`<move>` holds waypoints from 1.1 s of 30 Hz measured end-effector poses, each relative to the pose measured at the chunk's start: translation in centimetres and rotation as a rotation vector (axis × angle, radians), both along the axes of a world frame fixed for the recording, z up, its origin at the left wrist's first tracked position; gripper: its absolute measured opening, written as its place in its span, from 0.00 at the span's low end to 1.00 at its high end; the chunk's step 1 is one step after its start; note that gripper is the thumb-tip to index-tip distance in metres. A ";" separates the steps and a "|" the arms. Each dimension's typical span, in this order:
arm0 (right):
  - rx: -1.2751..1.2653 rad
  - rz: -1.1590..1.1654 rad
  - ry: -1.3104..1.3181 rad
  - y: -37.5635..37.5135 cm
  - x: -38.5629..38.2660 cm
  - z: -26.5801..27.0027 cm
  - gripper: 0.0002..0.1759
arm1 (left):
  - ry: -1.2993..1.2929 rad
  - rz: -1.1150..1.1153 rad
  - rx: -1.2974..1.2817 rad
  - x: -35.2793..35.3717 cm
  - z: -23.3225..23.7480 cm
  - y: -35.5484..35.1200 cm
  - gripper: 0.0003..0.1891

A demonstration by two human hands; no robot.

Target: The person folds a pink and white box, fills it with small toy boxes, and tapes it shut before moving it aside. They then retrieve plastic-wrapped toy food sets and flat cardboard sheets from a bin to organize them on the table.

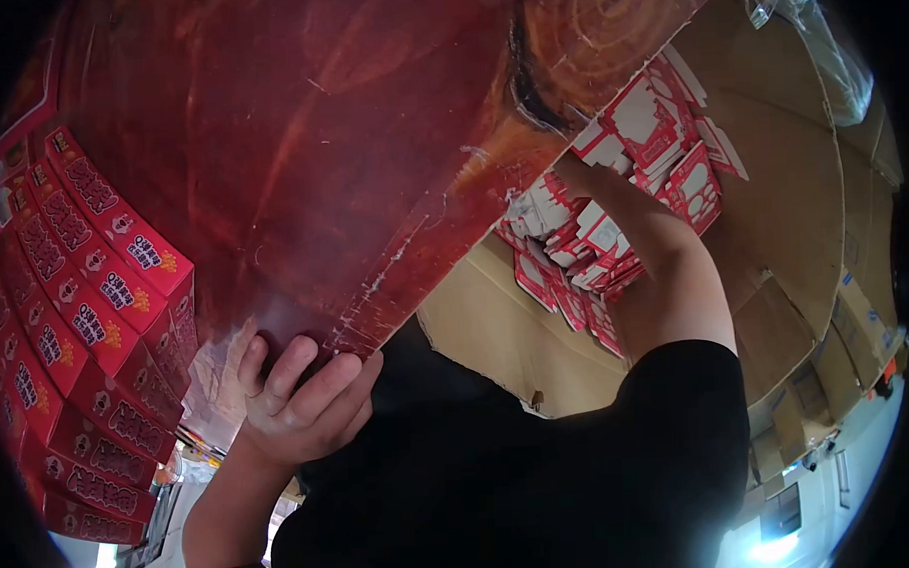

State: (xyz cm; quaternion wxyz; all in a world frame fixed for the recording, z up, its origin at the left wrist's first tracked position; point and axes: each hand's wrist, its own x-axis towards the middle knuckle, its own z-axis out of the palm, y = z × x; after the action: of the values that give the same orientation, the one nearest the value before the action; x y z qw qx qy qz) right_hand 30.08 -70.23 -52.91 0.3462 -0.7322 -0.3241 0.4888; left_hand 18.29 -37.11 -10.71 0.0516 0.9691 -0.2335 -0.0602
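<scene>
My left hand (308, 394) rests at the corner of a glossy red-brown wooden table (310, 149), its fingers apart and nothing seen in them. My right arm reaches down past the table edge into a large cardboard carton (771, 183). Little of my right hand (575, 176) shows, since the table edge covers its fingers. Around it in the carton lie many flattened red and white printed boxes (639, 127), loosely heaped. Whether my right hand holds one of them is hidden.
Stacked red printed snack boxes (103, 266) stand on the table at the left, several rows high. Clear plastic wrap (827, 46) hangs over the carton's far side. More brown cartons (828, 371) stand at the right.
</scene>
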 end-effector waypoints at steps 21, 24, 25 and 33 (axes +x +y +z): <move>-0.190 0.018 -0.364 1.3 2.8 -3.7 0.42 | 0.002 0.004 -0.012 0.0 0.1 0.0 0.13; -0.199 -0.017 -0.399 3.2 5.4 -4.2 0.41 | -0.002 0.009 -0.027 -0.1 0.1 0.1 0.12; -0.201 -0.014 -0.402 3.3 5.8 -4.2 0.40 | -0.003 0.013 -0.034 -0.1 0.0 0.1 0.12; -0.244 0.041 -0.413 1.3 4.9 -4.2 0.36 | -0.010 0.021 -0.066 -0.3 -0.1 0.1 0.12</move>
State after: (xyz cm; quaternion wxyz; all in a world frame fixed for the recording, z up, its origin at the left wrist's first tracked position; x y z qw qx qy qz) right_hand 34.99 -68.91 -57.11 0.1717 -0.8463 -0.3413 0.3712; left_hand 18.04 -36.98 -10.86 0.0829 0.9696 -0.2252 -0.0470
